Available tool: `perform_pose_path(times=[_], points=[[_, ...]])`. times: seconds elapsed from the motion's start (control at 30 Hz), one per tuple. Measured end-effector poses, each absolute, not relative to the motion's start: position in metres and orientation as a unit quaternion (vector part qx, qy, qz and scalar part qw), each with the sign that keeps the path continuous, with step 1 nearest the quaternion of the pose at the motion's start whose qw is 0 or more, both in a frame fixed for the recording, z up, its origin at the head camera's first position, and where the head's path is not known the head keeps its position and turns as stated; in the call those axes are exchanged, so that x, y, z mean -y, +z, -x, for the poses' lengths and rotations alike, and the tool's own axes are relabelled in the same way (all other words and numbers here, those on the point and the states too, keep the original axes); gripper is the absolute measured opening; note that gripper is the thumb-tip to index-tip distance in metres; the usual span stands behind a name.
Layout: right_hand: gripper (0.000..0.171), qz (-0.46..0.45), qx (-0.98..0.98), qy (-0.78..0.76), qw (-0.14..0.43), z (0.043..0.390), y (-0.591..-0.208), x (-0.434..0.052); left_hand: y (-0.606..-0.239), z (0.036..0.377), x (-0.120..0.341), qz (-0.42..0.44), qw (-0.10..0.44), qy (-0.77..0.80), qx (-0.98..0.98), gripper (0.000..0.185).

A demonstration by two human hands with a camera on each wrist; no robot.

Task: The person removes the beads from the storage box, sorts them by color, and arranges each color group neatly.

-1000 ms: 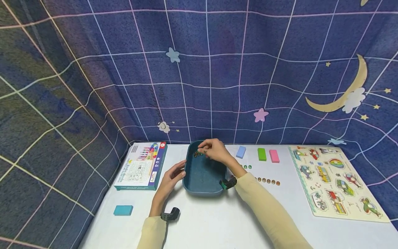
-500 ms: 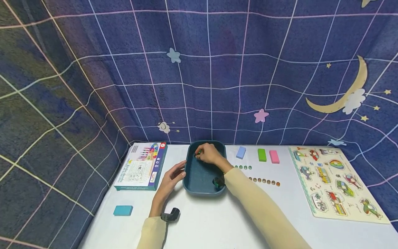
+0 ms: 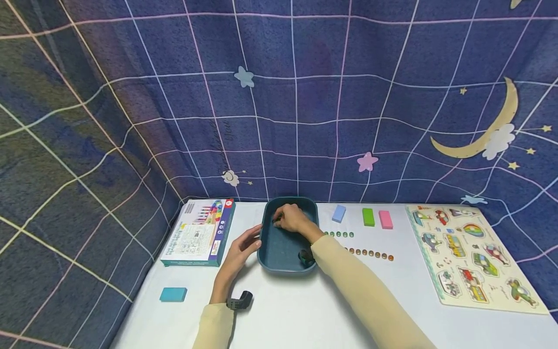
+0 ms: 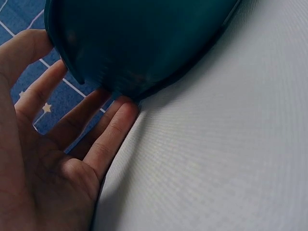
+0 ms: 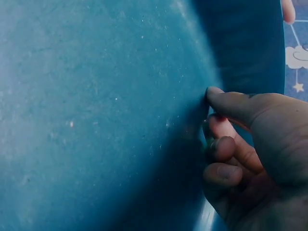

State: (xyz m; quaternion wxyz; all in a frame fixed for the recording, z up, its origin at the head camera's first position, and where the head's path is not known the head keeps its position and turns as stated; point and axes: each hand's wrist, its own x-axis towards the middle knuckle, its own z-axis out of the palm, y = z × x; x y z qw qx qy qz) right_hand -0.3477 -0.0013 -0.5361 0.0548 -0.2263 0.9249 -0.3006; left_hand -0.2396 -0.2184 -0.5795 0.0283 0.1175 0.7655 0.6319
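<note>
right hand [image 3: 291, 219] lowered into teal tray [image 3: 279, 254], fingers curled

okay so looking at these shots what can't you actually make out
- Whatever the right hand gathers in the tray: head view, its curled fingers cover it; right wrist view shows only fingers on the tray floor.
- Box print: head view, too small.
- Left hand: left wrist view, cut off by the frame edge.

No legible text anywhere. Box [image 3: 198, 233] at table's left has print blocks, a barcode-ish patch & coloured graphics on its lid, but it's all too small/blurred to read. Backdrop cloth [image 3: 218, 140] carries faint cursive script near the cloud motif, unreadable too. Puzzle board [image 3: 471, 257]: pics only.
</note>
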Motion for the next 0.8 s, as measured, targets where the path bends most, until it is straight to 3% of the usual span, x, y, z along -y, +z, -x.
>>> perform_pose_path(times=[0.23,0.43,0.6,0.8], points=[[0.012,0.225,-0.912,-0.337,0.061,0.348,-0.533,0.000,-0.580,0.240,0.219,-0.123,0.022,0.629,-0.767,0.051],[0.021,0.222,-0.882,-0.410,0.063,0.335,-0.505,-0.018,-0.581,0.240,0.217,-0.116,0.024,0.635,-0.763,0.051],[0.026,0.218,-0.861,-0.457,0.039,0.310,-0.483,-0.060,-0.582,0.240,0.215,-0.115,0.027,0.638,-0.761,0.050],[0.022,0.168,-0.876,-0.451,-0.014,0.262,-0.483,-0.132,-0.583,0.241,0.219,-0.126,0.022,0.634,-0.762,0.049]])
